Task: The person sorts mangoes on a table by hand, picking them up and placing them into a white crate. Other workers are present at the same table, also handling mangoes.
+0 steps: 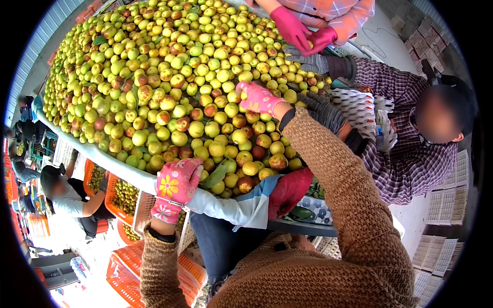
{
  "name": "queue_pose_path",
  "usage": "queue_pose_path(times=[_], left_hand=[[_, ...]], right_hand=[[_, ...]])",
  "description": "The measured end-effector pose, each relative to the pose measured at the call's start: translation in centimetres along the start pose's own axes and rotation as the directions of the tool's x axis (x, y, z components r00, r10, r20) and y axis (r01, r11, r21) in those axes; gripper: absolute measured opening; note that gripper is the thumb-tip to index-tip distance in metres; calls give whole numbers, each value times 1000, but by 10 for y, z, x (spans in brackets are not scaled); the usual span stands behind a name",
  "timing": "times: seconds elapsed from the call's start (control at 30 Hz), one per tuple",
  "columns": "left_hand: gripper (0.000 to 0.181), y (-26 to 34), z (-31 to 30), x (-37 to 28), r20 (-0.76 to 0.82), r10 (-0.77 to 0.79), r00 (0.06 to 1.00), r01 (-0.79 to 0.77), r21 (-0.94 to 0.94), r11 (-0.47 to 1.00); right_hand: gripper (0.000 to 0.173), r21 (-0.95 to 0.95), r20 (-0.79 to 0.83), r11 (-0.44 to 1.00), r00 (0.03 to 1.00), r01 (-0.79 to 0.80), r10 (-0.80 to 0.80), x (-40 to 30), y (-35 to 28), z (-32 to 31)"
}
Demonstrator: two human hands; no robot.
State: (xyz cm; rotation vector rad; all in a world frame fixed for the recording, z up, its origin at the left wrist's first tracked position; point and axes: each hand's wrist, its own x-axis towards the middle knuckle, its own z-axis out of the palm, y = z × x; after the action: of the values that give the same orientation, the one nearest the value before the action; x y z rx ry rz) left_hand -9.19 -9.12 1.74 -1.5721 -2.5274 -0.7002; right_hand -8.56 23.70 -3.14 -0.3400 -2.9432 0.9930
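Note:
A large heap of yellow-green jujubes, many with reddish-brown patches, spreads before me on a sorting table. My left hand, in a pink flowered glove, rests at the near rim with its fingers curled inward. Whether anything is inside them is hidden. Further into the heap, my right hand wears a matching glove and reaches down among the fruit. Its fingertips touch the jujubes, but its grip cannot be made out. A green leaf lies on the fruit just right of my left hand. Pale cloth covers the near rim.
A person's grey-gloved hand is close to my right forearm. Beyond it, another person's pink-gloved hands hover over the heap. Orange crates of jujubes stand lower left. White foam netting lies at the right rim. Leaves fill a patterned container.

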Motion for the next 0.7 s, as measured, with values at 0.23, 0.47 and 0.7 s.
queue_pose_path(times=[0.23,0.47,0.7], left_hand=[[15,5,-4,-1,29,-24,999,23,29,999],[16,0,-2,-2,-9,-14,1000,14,1,1000],[19,0,-3,-2,16,20,1000,-21,50,999]], right_hand=[[20,480,550,865,818,-143,-169,-38,-41,-23],[25,171,-279,977,945,-127,172,28,5,-42],[32,-458,-181,887,983,-60,-27,-10,21,-28]])
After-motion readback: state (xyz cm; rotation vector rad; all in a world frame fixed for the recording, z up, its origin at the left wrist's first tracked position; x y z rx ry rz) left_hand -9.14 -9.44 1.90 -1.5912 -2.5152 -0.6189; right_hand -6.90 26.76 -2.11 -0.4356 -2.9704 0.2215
